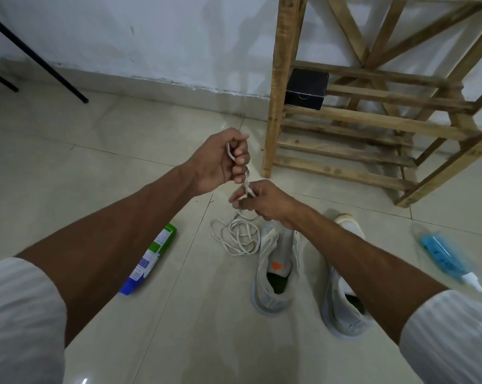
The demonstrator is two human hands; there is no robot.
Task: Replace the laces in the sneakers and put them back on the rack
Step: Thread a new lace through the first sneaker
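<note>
Two pale grey sneakers stand on the floor tiles, the left sneaker [273,270] and the right sneaker [342,309], both without laces. A white lace [238,235] lies in a loose tangle on the floor just left of the left sneaker's toe. One strand rises from it. My left hand [220,159] grips that strand with curled fingers, higher up. My right hand [258,199] pinches the same strand just below, above the tangle. The wooden rack [345,128] stands behind, at the upper right.
A black box [306,88] sits on the rack's lower slats. A green and blue packet [151,256] lies on the floor to the left. A blue tube with a white cap [447,259] lies at the right. Black metal legs [40,59] stand at the far left.
</note>
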